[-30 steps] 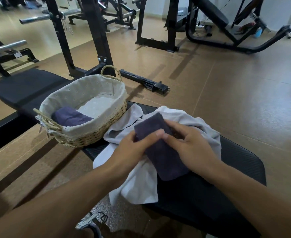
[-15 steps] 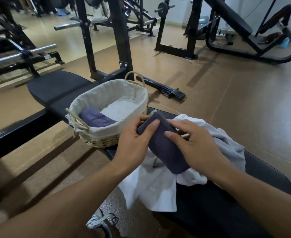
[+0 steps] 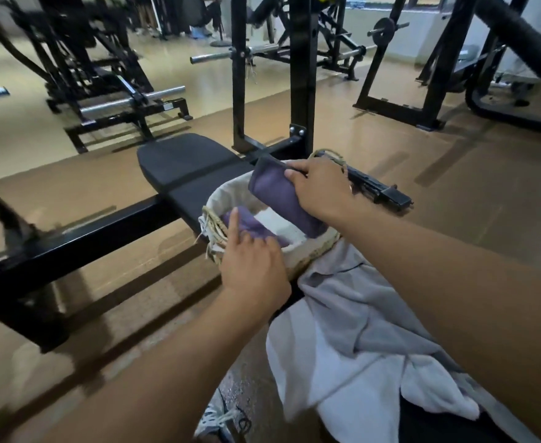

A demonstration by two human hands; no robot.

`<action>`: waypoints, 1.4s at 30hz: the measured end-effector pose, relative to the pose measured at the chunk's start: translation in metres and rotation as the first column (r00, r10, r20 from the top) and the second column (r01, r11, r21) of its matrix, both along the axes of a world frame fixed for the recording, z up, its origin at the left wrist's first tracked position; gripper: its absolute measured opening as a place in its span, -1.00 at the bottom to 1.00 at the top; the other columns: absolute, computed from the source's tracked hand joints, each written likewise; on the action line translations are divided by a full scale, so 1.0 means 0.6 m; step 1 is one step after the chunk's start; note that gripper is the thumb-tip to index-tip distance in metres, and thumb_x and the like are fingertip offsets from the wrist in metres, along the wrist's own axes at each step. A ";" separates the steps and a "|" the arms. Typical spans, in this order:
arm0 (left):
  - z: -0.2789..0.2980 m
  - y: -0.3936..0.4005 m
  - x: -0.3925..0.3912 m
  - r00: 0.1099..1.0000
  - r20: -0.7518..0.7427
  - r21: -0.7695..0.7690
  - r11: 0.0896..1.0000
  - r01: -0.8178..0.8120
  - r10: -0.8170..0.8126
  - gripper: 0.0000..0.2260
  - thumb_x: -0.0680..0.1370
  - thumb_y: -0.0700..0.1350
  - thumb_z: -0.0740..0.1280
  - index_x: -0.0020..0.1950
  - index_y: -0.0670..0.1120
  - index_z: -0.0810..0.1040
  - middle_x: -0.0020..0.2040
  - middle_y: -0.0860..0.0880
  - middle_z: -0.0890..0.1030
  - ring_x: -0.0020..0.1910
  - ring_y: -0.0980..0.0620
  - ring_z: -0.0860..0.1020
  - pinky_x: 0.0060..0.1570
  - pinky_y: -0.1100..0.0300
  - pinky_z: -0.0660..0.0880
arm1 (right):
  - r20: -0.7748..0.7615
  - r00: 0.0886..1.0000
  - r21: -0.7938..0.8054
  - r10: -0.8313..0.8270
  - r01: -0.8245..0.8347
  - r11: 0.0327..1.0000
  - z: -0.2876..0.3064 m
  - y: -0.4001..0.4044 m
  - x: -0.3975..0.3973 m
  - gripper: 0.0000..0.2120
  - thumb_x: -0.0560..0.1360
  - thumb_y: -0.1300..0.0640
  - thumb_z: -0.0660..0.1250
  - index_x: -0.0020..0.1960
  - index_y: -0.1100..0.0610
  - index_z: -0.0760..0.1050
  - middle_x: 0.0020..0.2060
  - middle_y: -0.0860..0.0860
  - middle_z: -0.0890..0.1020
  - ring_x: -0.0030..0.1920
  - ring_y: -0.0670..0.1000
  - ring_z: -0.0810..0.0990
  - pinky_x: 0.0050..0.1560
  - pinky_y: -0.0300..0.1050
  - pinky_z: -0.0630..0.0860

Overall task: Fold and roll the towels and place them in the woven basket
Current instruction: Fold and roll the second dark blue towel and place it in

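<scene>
Left hand (image 3: 252,266) is out over the near rim of the woven basket (image 3: 213,227), forearm reaching in from the lower left, index finger straight and pointing at the purple towel (image 3: 251,223) that lies inside against the pale lining. The other fingers look loosely bent; they grip nothing, and I cannot tell whether the fingertip actually touches that towel. The basket sits on the black padded bench (image 3: 183,161), its rope handle (image 3: 334,156) at the far end.

Over to the right: right hand (image 3: 322,190) is above the basket, wrist turned down, fingers and thumb curled round the upper end of a rolled purple towel (image 3: 282,199). That roll slants, its upper end over the basket's far side, its lower end dipping toward the near right rim. Firm clasp, thumb on the near face.

Below the right forearm a loose heap of grey and white towels (image 3: 352,340) lies on the bench, spilling over its left edge, just beside the basket. A laced shoe (image 3: 221,423) shows at the bottom edge. No readable writing or labels anywhere; the gym frames behind are blurred.
</scene>
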State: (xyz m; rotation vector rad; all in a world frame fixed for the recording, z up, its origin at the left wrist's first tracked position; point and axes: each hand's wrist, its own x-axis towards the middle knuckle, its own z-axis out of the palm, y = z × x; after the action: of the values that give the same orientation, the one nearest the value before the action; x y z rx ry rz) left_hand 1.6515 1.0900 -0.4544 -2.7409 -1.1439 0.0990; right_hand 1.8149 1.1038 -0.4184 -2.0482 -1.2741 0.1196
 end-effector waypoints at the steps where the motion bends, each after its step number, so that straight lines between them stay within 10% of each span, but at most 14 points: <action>1: 0.002 0.001 0.002 1.000 -0.006 0.004 1.000 0.017 -0.017 -0.62 0.56 0.00 0.11 0.26 -0.13 0.53 0.14 -0.13 0.66 0.27 -0.11 0.54 0.55 -0.18 -0.28 | -0.037 0.999 -0.023 -0.018 0.017 1.000 -0.007 0.016 0.007 -0.71 0.61 -0.01 0.23 0.25 -0.07 0.64 0.09 0.05 0.72 0.12 0.11 0.64 0.17 0.02 0.55; 12: 0.014 -0.003 0.006 0.998 -0.036 0.006 0.999 0.041 -0.041 -0.75 0.56 -0.09 0.12 0.14 -0.13 0.49 -0.01 -0.06 0.63 0.09 -0.08 0.57 0.57 -0.13 -0.28 | 0.083 0.995 -0.586 0.062 -0.002 0.811 -0.088 0.092 0.023 -0.67 0.60 0.22 0.24 0.33 0.22 0.53 0.24 0.16 0.61 0.24 0.20 0.59 0.25 0.03 0.54; 22: 0.014 0.004 0.006 0.996 -0.058 -0.016 0.998 0.060 -0.060 -0.70 0.57 -0.06 0.11 0.21 -0.17 0.46 0.02 -0.09 0.63 0.12 -0.10 0.57 0.56 -0.17 -0.30 | -0.052 0.998 -0.338 0.029 -0.045 0.940 -0.021 0.086 0.022 -0.75 0.54 0.16 0.44 0.22 0.10 0.63 0.06 0.05 0.67 0.10 0.07 0.64 0.22 -0.05 0.56; 28: 0.013 0.004 0.008 0.996 -0.050 -0.008 0.997 0.076 -0.076 -0.65 0.60 -0.05 0.07 0.28 -0.17 0.46 0.04 -0.09 0.63 0.14 -0.10 0.57 0.55 -0.18 -0.30 | 0.261 0.879 -0.804 0.399 -0.031 0.594 -0.031 0.069 -0.026 -0.44 0.53 0.07 0.47 0.49 0.07 0.42 0.40 0.12 0.49 0.34 0.16 0.50 0.34 -0.04 0.42; 32: 0.011 0.003 0.007 0.996 -0.061 -0.036 0.997 0.065 -0.067 -0.59 0.58 -0.02 0.09 0.35 -0.19 0.41 0.14 -0.14 0.61 0.26 -0.16 0.52 0.54 -0.21 -0.29 | 0.081 0.939 -0.700 0.335 -0.186 0.689 -0.012 0.054 -0.010 -0.47 0.50 0.10 0.48 0.45 0.02 0.46 0.32 0.08 0.58 0.24 0.12 0.58 0.26 -0.06 0.50; 36: 0.010 -0.013 0.014 0.999 -0.005 -0.048 0.998 0.048 -0.049 -0.34 0.62 0.15 0.10 0.60 -0.21 0.10 0.56 -0.26 0.27 0.60 -0.27 0.11 0.54 -0.23 -0.33 | 0.134 0.984 -0.227 0.117 -0.084 0.970 0.007 -0.004 0.025 -0.71 0.56 0.23 0.35 0.23 -0.01 0.62 0.03 -0.06 0.66 -0.04 -0.08 0.59 0.07 -0.16 0.52; 42: 0.008 -0.080 0.034 0.946 0.230 -0.135 0.955 0.265 -0.230 -0.23 0.61 0.27 0.16 0.64 -0.11 -0.05 0.64 -0.18 0.04 0.63 -0.19 -0.09 0.58 -0.11 -0.23 | 0.175 0.984 -0.069 0.028 -0.016 0.997 0.010 -0.196 0.067 -0.78 0.54 0.23 0.35 0.06 -0.05 0.66 -0.19 -0.27 0.55 -0.20 -0.26 0.51 -0.11 -0.27 0.46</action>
State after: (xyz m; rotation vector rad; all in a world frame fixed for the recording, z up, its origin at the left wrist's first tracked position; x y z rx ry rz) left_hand 1.6717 1.0423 -0.4498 -3.0795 -0.8567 -0.1425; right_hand 1.8552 0.9865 -0.4123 -2.1415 -1.4176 -0.0095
